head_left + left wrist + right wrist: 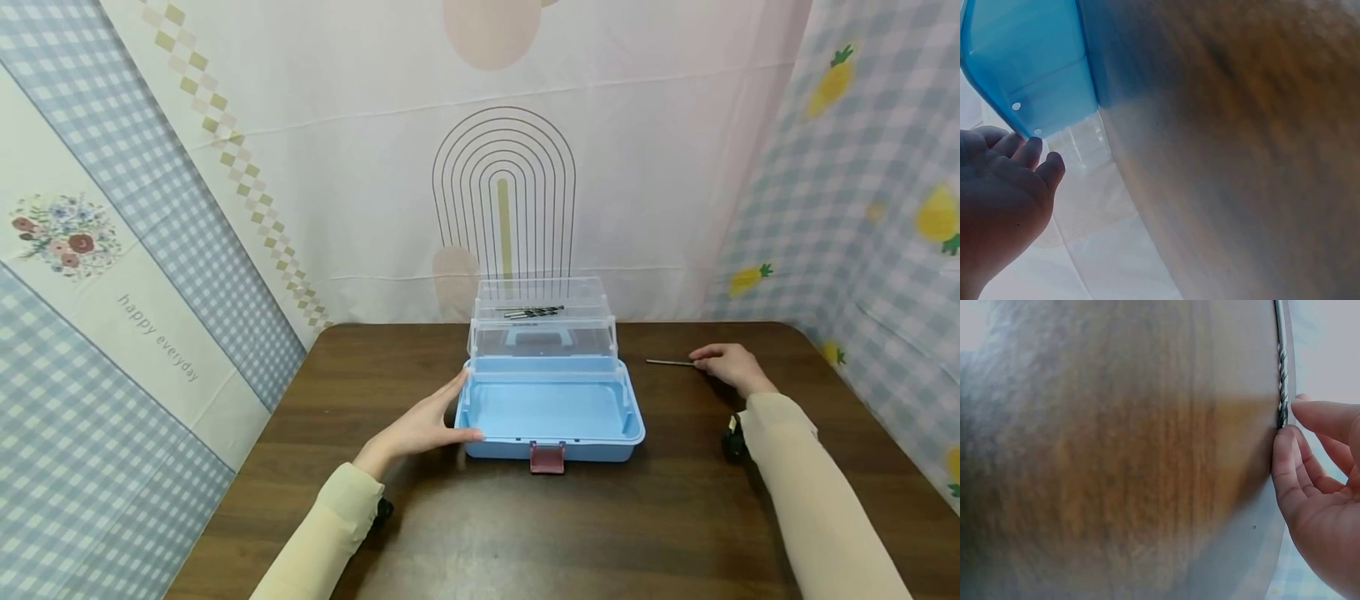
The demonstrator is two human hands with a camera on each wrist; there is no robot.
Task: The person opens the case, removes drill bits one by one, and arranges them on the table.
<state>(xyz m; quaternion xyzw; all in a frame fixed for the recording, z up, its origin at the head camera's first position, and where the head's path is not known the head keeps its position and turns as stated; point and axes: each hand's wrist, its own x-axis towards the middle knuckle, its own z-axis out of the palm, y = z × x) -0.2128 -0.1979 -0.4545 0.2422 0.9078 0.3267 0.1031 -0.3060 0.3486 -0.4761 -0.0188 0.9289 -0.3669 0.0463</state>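
Note:
A light-blue toolbox [551,451] stands with its clear tiers raised and a pink latch [547,458] at its front. My left hand [423,425] spans its left side, thumb on the front rim and fingers along the side toward the back; in the left wrist view its fingertips [1034,149] touch the blue edge. Right of the box, my right hand [727,365] pinches one end of a twist drill bit [667,362] at the tabletop. The bit's spiral flutes [1283,381] show in the right wrist view. Several drill bits [534,312] lie in the upper clear tray [592,313].
A brown wooden table [562,533] bears everything. Its back edge meets a patterned cloth [360,208], and checked cloths hang at both sides. The toolbox's blue lower compartment [551,408] faces up, with a blue handle [538,337] seen through the clear plastic.

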